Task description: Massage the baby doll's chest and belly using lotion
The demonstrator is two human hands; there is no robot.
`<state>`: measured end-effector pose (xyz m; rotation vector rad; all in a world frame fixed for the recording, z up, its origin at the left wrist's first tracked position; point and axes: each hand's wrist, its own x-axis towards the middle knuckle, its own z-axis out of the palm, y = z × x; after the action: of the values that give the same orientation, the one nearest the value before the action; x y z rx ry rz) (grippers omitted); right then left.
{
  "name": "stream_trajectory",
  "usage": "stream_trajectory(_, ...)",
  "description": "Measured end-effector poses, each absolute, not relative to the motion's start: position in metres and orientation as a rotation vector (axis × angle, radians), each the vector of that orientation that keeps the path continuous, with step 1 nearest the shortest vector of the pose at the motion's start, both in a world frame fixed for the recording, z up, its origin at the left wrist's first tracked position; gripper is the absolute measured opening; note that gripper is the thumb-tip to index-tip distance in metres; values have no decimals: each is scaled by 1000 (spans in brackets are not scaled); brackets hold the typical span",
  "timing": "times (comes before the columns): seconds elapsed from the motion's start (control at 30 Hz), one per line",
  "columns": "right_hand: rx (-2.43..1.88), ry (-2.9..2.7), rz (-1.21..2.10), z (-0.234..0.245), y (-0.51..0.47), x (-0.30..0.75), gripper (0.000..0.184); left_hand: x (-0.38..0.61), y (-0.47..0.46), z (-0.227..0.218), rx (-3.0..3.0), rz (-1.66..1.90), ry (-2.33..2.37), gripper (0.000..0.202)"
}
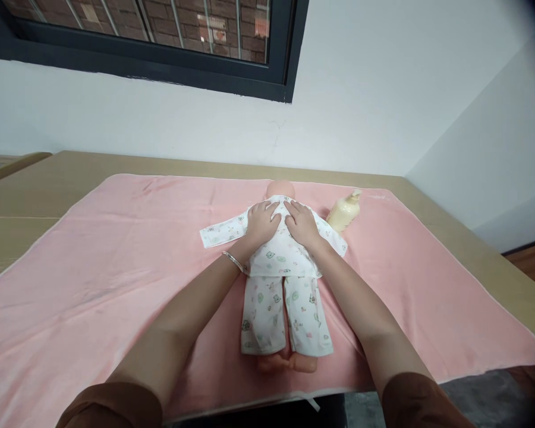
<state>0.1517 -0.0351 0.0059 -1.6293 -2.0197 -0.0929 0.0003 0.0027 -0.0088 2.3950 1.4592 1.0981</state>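
Both the left hand (262, 224) and the right hand (302, 224) rest on the doll (282, 260), fingers slightly spread, gripping nothing. It lies centrally on the blanket (156, 249), head (280, 188) far (apparently face down), presumably for even reach; the bottle (344, 212) sits right, likely kept handy.

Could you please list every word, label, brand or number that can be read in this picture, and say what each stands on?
No text can be read here.
Pump bottle: any markings are too small and blurred to read.
Patterned long-sleeved top and trousers: small printed motifs, no legible words.
Window: red and pale patches in the glass, too blurred to read.
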Motion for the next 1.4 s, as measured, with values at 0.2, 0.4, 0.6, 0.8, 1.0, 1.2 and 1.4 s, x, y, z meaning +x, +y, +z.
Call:
stream_trajectory(0.2, -1597, -2040, -164, 5, -34, 153, 49, -1, -3, -5, 2368, 1224, 1361, 30)
stream_trajectory(0.4, -1509, -1958, -198, 1, -39, 151, 41, -1, -8, -7, 2389, 1370, 1386, 15)
stream_trajectory(0.6, -1566, -1836, -216, -1, -45, 148, 33, -1, -10, -8, 2428, 1365, 1451, 14)
stream_trajectory(0.8, -1532, -1955, -157, 2, -38, 151, 46, 0, -6, -6, 2411, 1270, 1365, 30)
stream_trajectory(1.0, -1483, -1945, -162, -1, -35, 154, 43, -2, -5, -6, 2397, 1298, 1328, 28)
stream_trajectory(1.2, -1513, -1805, -220, -3, -44, 148, 31, -1, -9, -8, 2382, 1380, 1398, 16)
stream_trajectory(1.4, -1539, -1903, -176, 1, -39, 151, 43, 0, -6, -7, 2386, 1300, 1401, 28)
